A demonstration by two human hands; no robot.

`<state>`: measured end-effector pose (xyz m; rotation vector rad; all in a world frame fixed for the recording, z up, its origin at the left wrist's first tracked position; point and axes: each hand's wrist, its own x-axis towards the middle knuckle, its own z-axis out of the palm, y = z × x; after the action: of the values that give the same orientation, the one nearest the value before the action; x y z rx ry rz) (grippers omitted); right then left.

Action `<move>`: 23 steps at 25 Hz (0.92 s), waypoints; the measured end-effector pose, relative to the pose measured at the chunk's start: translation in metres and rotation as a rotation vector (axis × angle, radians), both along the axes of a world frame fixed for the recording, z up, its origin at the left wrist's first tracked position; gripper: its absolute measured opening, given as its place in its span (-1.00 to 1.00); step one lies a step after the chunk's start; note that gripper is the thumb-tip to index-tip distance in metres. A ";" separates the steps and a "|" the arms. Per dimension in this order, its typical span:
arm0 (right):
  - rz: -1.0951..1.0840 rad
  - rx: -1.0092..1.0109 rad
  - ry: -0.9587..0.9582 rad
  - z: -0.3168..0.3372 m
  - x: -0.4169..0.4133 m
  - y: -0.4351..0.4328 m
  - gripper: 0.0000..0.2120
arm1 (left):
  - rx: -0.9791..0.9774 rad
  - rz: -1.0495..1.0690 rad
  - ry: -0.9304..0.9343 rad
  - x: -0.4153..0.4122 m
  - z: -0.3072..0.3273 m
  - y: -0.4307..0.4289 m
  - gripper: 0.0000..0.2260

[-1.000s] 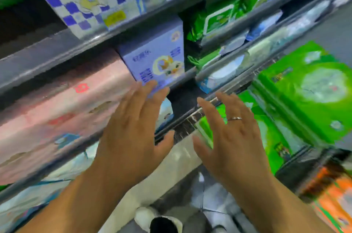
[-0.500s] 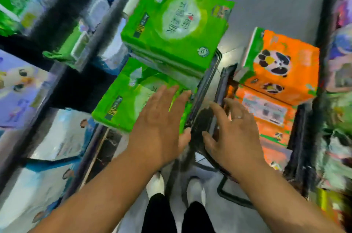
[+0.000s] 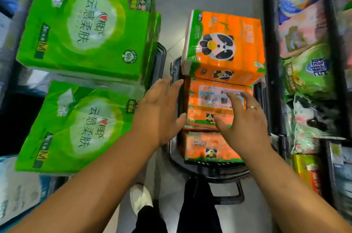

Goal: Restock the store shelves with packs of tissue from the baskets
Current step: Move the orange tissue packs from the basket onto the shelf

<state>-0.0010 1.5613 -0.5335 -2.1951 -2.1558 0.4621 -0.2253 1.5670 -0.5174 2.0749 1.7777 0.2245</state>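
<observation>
the left grip [image 3: 162, 110] and the right grip [image 3: 245, 124] are both released, fingers straight and spread, holding nothing. they hover over the middle orange pack [image 3: 207, 103], which lies in the dark basket [image 3: 209, 172] at about 4 o'clock from the centre of the view. the left grip is at that pack's 9 o'clock edge, above the basket rim, and the right is over its 3 o'clock half. whether any fingertip touches the wrap i cannot tell. a panda-faced orange pack [image 3: 224, 46] is stacked at its 12 o'clock side, overlapping it, and a third orange pack [image 3: 209, 149] lies at 6 o'clock. two green packs [image 3: 85, 29] are out at 9 to 10 o'clock.

the pack looks bulky but probably light, soft enough to dent, and its glossy film is likely slippery. a two-sided clamp at 9 and 3 o'clock, palms flat against the ends, should hold better than pinching the film. the overlapping upper pack may drag or tip, so it probably wants lifting first.
</observation>
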 end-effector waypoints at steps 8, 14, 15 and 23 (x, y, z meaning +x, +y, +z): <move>-0.076 0.083 0.000 -0.049 0.062 0.130 -0.27 | -0.035 0.075 -0.043 0.044 -0.064 0.137 -0.23; -0.278 -0.075 0.119 -0.082 0.076 0.179 -0.14 | -0.190 0.284 -0.247 0.062 -0.111 0.189 -0.27; -0.303 -0.111 0.152 -0.086 0.074 0.179 -0.15 | -0.205 0.316 -0.287 0.067 -0.115 0.189 -0.27; -0.302 -0.107 0.178 -0.081 0.080 0.125 -0.18 | -0.298 0.527 -0.282 0.098 -0.094 0.101 -0.18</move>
<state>0.0788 1.6866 -0.6142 -2.3758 -1.7122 0.7348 -0.1272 1.6679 -0.6112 1.2775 1.9985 0.3527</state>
